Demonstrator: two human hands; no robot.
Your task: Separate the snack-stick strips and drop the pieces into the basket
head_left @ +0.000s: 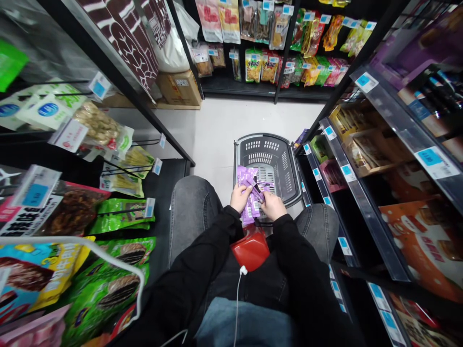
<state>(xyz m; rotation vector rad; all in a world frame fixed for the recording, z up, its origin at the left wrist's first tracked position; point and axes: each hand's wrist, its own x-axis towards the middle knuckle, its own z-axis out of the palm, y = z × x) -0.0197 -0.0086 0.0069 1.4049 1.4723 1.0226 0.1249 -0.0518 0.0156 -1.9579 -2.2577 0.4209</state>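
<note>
My left hand (pixel 239 198) is closed on the left side of some purple snack packets (pixel 249 212). From the other side, my right hand (pixel 273 206) pinches the same bunch, where a narrow dark strip crosses the purple wrappers. Both hands are over the near end of a dark grey shopping basket (pixel 287 166) with slotted walls. More purple wrapping shows in the basket behind my fingers. A glossy red object (pixel 250 249) sits between my thighs, just below the packets; its kind is unclear. My fingers partly hide the wrappers.
Left, hanging snack bags (pixel 123 214) on hooks reach close to my knee. Tiered shelves (pixel 383 193) with price tags stand on the right. Ahead, a snack rack (pixel 238 89) closes off the pale floor (pixel 217 127). A cardboard box (pixel 179 89) stands at back left. A white cable (pixel 237 308) runs over my lap.
</note>
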